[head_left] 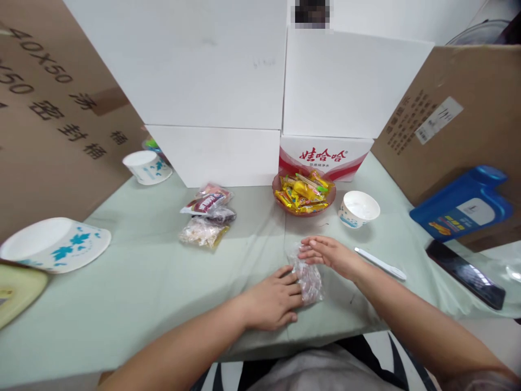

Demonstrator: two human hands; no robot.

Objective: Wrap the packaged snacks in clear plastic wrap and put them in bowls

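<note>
We have a table (142, 309) draped in pale green. A clear packet (312, 283) touches our fingers (292, 290); beyond them, we see bagged packets (205, 225) to the left, a reddish bowl (304, 214) ahead and a paper bowl (348, 216) to the right. Right of them lie a white utensil (380, 264) and, further out, a dark phone (466, 275); well left stand two more paper bowls (81, 251).

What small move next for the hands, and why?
I'd probably secure the far end of the clear plastic bag with the right hand. Its bent fingers are at that end, though whether they already grip is unclear. The left hand lies along the bag's left edge, so it could likely steady it.
</note>
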